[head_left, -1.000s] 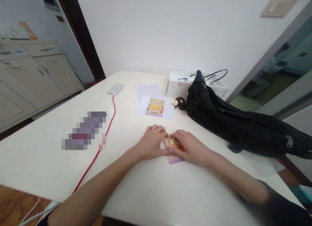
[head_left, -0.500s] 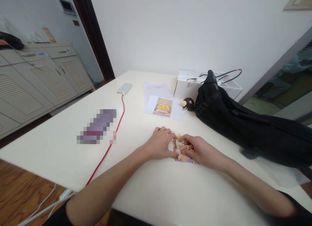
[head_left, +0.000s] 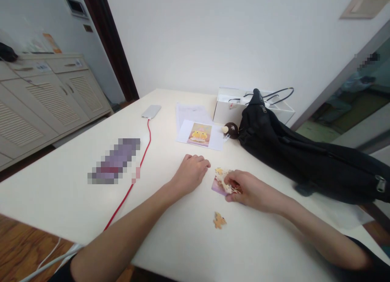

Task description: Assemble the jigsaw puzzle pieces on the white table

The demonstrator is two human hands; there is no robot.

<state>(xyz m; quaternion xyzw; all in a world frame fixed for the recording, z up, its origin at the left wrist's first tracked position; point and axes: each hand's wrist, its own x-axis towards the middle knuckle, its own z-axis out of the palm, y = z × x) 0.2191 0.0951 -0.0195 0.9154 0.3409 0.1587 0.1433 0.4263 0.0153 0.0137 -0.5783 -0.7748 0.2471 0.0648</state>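
Since a moment ago the left hand (head_left: 191, 174) has let go, resting loosely curled on the table (head_left: 61, 201); a loose piece (head_left: 219, 220) lies on bare tabletop nearer the front edge. The right hand (head_left: 243, 188) pinches the colourful puzzle cluster (head_left: 219, 181), purple-edged, mid-table.

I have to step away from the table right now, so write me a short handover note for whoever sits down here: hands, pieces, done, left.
Left hand: loosely curled, resting on the white table, holding nothing.
Right hand: fingers pinch the small cluster of joined cardboard puzzle pieces, purple edge showing, on the table.
One loose orange-brown puzzle piece lies alone nearer the table edge.
The printed reference picture of a yellow figure lies further back, beside the black bag.
Done: a few pieces joined.
Left: the loose piece is not yet attached; other pieces cannot be seen.
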